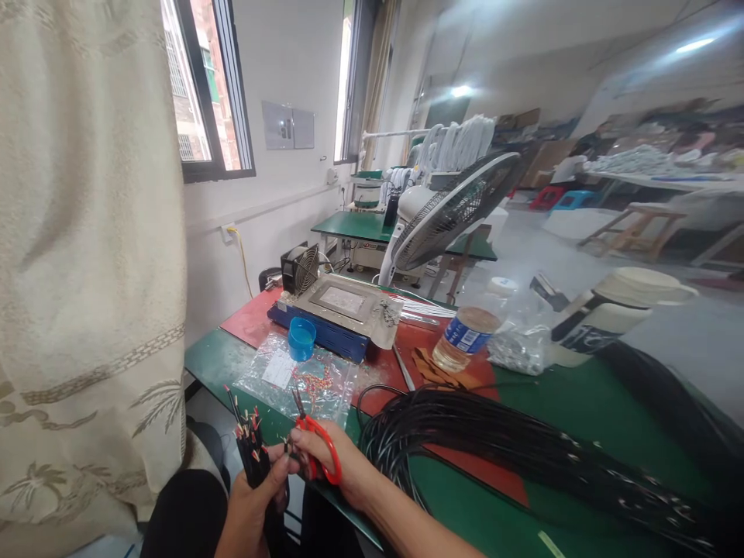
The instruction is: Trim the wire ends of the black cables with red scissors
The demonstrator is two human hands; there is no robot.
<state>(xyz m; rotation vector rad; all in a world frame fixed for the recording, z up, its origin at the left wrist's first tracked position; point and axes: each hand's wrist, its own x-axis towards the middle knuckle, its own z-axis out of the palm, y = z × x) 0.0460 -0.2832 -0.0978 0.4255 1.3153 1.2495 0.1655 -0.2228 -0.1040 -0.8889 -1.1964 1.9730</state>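
My left hand [256,496] is closed around a bundle of black cables [251,446], whose stripped ends show red and pale wires pointing up. Red-handled scissors [325,446] are in my right hand [331,457], blades pointing up and away. The fingertips of both hands meet at one short cable end [286,445]; the finest detail there is too small to make out. Just beyond them, a clear plastic bag [342,387] lies on the table with small red and yellowish pieces [317,380] on it.
A blue cup [301,339] stands before a blue-sided hot plate [342,302] with a small fan [301,267]. On the right are a bottle of liquid [465,339], a large coil of black cables [465,418] and a jug [604,314]. A standing fan [453,209] rises behind.
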